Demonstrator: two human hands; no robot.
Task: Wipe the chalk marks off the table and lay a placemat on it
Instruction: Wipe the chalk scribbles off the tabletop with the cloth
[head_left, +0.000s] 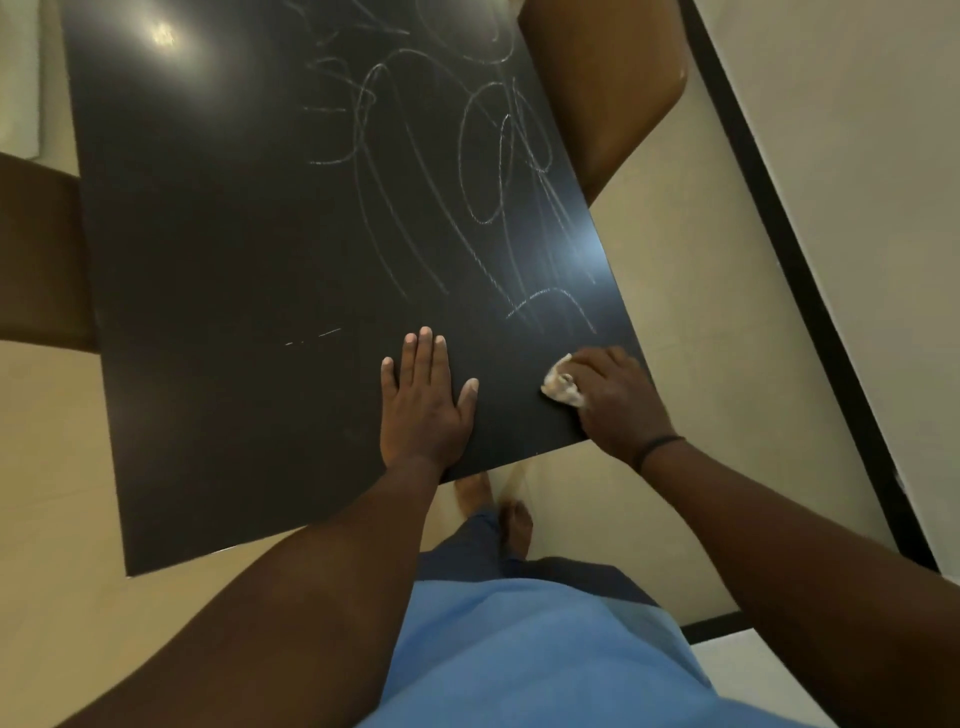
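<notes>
Left hand (423, 402) is laid flat near the tabletop (234, 260) front edge as a brace, while a cloth (561, 387) is gripped by the right hand (618, 400) just below the chalk marks (493, 171), presumably for wiping.

We see a brown chair (597, 98) at the far right side and another brown chair (41, 254) at the left. The floor (691, 291) is beige, with a black skirting strip (810, 291) beside the wall.

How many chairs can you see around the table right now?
2. One brown chair stands at the black table's far right edge; another chair sits at its left edge, partly cut off by the frame. Others may be out of view.
</notes>
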